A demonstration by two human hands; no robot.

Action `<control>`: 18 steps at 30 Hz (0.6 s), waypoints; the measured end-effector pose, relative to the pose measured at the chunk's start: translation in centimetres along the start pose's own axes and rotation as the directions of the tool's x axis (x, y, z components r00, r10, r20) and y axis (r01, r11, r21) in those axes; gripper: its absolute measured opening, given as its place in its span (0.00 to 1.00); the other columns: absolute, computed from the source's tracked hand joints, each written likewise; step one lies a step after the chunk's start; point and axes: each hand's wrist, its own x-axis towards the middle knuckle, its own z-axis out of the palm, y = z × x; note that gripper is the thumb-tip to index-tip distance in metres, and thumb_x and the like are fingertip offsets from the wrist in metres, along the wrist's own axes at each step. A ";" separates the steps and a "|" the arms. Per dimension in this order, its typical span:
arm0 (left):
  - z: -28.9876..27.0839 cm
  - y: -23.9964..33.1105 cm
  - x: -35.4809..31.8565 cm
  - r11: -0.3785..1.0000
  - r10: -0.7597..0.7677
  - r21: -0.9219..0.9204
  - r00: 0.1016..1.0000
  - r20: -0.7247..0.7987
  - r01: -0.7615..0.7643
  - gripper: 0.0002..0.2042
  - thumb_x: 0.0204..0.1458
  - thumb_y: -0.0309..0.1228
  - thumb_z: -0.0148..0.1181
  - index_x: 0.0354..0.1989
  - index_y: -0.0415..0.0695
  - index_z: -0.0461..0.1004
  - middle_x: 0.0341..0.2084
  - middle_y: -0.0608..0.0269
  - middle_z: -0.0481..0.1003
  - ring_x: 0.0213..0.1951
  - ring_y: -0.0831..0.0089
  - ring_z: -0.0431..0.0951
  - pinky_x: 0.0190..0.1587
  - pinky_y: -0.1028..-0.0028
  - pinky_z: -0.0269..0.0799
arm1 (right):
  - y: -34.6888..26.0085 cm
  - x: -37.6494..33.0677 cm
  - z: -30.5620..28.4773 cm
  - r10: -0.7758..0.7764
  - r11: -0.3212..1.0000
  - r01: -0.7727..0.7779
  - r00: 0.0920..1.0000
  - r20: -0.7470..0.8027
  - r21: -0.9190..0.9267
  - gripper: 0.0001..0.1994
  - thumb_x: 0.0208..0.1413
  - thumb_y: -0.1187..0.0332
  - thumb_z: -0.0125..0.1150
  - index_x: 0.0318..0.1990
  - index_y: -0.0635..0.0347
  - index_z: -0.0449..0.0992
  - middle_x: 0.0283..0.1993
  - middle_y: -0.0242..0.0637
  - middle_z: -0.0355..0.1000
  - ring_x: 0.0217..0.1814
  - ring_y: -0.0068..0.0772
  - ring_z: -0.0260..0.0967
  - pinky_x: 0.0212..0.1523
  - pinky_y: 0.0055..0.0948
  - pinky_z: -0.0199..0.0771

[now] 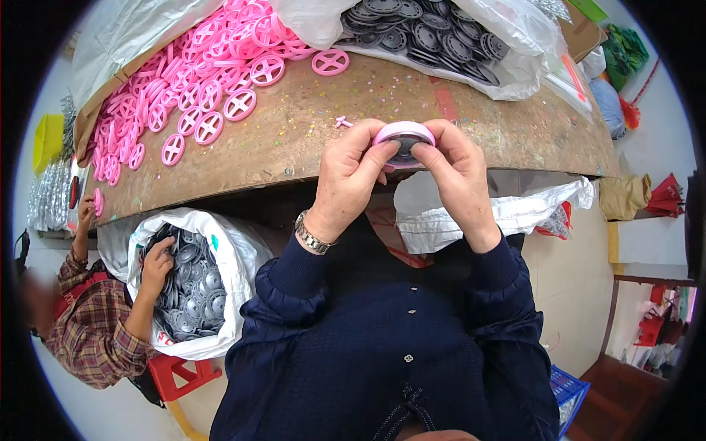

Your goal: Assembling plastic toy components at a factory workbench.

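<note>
At the near edge of the table, both my hands grip a round plastic piece: a pink plastic ring point(406, 129) with a dark grey plastic disc point(404, 147) inside it. My left hand point(347, 175), with a metal watch on its wrist, closes on the left side. On the opposite side, my right hand point(460, 175) is closed the same way. Both thumbs press on the disc, while the other fingers curl behind the ring and are partly hidden. Whether the disc sits fully in the ring, I cannot tell. A small pink cross-shaped bit point(343, 122) lies beside my left fingers.
Pink cross-spoked rings point(209, 95) heap on the wooden table point(294, 140); black discs point(434, 33) pile at the back. A white sack point(239, 283) of grey discs stands left, where a co-worker's hand point(154, 268) reaches in. A blue crate point(570, 393) sits lower right.
</note>
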 end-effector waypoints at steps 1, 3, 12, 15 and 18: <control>-0.1 -0.2 -0.1 0.996 0.040 0.084 0.999 0.002 -0.040 0.09 0.63 0.25 0.54 0.48 0.37 0.73 0.35 0.67 0.76 0.31 0.83 0.76 0.28 0.83 0.71 | 0.0 -0.1 0.1 -0.045 0.998 0.044 0.999 -0.013 -0.042 0.07 0.58 0.74 0.60 0.43 0.64 0.76 0.35 0.28 0.76 0.35 0.15 0.69 0.36 0.20 0.70; 0.4 -0.5 -0.5 0.997 0.032 0.069 0.999 -0.035 -0.030 0.08 0.63 0.25 0.54 0.48 0.37 0.73 0.35 0.67 0.76 0.31 0.83 0.76 0.28 0.83 0.71 | 0.0 -0.1 0.3 -0.062 0.997 0.061 0.998 -0.023 -0.054 0.06 0.59 0.75 0.60 0.43 0.65 0.77 0.34 0.28 0.76 0.35 0.15 0.69 0.36 0.20 0.70; 0.0 0.6 0.3 0.976 -0.217 0.058 0.972 0.091 0.212 0.11 0.66 0.33 0.51 0.47 0.38 0.72 0.31 0.67 0.76 0.27 0.82 0.77 0.24 0.83 0.71 | 0.6 0.1 -0.8 0.118 0.992 -0.111 0.985 0.127 -0.065 0.09 0.59 0.74 0.59 0.46 0.66 0.74 0.39 0.31 0.74 0.41 0.19 0.70 0.43 0.21 0.71; 0.0 0.0 0.2 0.973 -0.230 -0.005 0.972 0.052 0.231 0.12 0.66 0.34 0.51 0.48 0.38 0.71 0.32 0.66 0.76 0.27 0.82 0.77 0.25 0.83 0.72 | -0.3 -0.1 0.2 0.018 0.991 -0.006 0.995 0.093 -0.133 0.11 0.56 0.74 0.61 0.47 0.65 0.75 0.38 0.35 0.75 0.40 0.21 0.71 0.41 0.24 0.72; 0.3 0.0 0.2 0.982 -0.176 -0.063 0.982 0.071 0.180 0.11 0.65 0.31 0.52 0.51 0.38 0.70 0.34 0.64 0.76 0.27 0.81 0.77 0.26 0.82 0.73 | -0.4 -0.3 0.0 -0.029 0.987 0.040 0.997 0.070 -0.157 0.13 0.55 0.76 0.61 0.48 0.65 0.74 0.39 0.36 0.75 0.41 0.22 0.72 0.42 0.25 0.73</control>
